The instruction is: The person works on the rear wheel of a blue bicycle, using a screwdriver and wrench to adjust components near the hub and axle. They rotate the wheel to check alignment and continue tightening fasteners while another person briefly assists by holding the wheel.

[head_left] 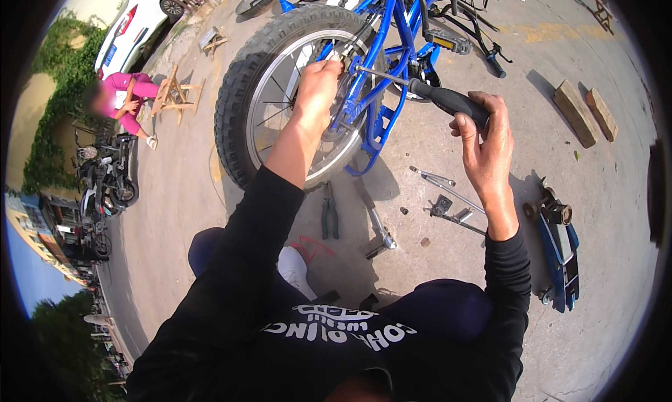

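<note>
Screwdriver (442, 96) in right fingers (495, 106); blue bicycle (381, 41)

The frame (384, 34) is glossy painted metal, the tyre (234, 104) matt, knobbly rubber, the screwdriver handle (446, 98) smooth plastic, the ground (616, 192) rough concrete.

The blue frame (376, 50) blocks passage beside the wheel (235, 101); the forearms (245, 241) leave a gap.

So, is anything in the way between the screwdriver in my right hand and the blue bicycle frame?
Nothing visible. The screwdriver in your right hand has its shaft running uncovered to the blue bicycle frame; your left hand is off to the left, not across it. Whether its far end touches the frame, I can't tell.
</note>
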A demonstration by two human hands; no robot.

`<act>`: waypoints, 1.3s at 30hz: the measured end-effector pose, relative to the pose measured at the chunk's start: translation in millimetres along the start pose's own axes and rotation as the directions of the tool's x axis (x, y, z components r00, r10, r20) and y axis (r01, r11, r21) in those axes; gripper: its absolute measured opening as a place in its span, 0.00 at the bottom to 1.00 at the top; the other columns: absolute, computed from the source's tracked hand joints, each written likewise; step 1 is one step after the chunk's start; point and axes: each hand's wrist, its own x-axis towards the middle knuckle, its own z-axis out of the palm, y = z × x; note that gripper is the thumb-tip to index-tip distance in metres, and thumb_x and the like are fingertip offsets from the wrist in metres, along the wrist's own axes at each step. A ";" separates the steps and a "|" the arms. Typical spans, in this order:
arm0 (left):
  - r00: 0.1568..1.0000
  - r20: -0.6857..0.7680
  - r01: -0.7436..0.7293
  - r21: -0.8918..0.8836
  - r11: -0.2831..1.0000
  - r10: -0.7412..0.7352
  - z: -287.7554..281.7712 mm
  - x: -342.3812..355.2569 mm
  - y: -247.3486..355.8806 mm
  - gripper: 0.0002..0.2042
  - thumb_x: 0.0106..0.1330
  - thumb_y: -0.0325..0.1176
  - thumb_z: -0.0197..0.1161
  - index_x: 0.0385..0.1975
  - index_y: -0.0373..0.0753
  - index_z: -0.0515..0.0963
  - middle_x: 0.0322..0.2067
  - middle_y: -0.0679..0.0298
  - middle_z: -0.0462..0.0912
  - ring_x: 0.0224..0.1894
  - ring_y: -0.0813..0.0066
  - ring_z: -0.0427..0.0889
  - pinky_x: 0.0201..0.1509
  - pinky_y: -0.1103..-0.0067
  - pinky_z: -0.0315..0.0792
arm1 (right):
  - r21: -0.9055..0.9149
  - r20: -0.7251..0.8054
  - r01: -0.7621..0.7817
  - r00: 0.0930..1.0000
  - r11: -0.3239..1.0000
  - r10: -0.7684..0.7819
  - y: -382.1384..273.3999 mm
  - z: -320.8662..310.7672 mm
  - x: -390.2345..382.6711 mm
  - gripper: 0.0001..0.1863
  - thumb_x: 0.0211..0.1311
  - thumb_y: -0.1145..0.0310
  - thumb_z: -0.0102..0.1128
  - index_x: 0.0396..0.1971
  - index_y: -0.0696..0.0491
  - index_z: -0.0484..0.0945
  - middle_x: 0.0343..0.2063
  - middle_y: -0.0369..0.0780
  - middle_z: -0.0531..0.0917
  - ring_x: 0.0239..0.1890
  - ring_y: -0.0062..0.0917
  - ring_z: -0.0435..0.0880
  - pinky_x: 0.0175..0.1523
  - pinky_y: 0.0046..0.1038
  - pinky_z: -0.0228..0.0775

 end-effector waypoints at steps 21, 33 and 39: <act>0.997 0.022 -0.080 0.119 0.990 0.078 2.7 4.6 -11.9 0.17 0.72 0.38 0.55 0.27 0.28 0.77 0.19 0.70 0.70 0.25 0.82 0.64 0.31 0.77 0.62 | 0.015 -0.005 -0.275 0.961 0.961 0.275 7.7 6.2 -18.4 0.18 0.74 0.57 0.49 0.41 0.60 0.73 0.27 0.47 0.82 0.29 0.31 0.82 0.35 0.31 0.73; 0.983 0.000 -0.181 0.172 0.968 0.184 -0.2 4.1 -13.3 0.16 0.71 0.37 0.56 0.27 0.29 0.80 0.17 0.71 0.71 0.23 0.84 0.65 0.28 0.77 0.62 | -0.153 0.069 -0.008 0.997 0.988 0.019 -0.2 -12.7 -0.3 0.14 0.63 0.68 0.62 0.46 0.56 0.77 0.36 0.45 0.81 0.36 0.37 0.83 0.41 0.30 0.74; 0.983 -0.033 -0.173 0.150 0.973 0.180 1.4 6.8 -17.1 0.16 0.70 0.35 0.58 0.23 0.30 0.79 0.15 0.73 0.69 0.20 0.85 0.62 0.25 0.78 0.59 | -0.160 0.104 0.182 0.980 0.970 -0.167 2.0 -17.6 5.0 0.18 0.56 0.78 0.64 0.49 0.55 0.77 0.43 0.44 0.79 0.42 0.37 0.83 0.45 0.32 0.75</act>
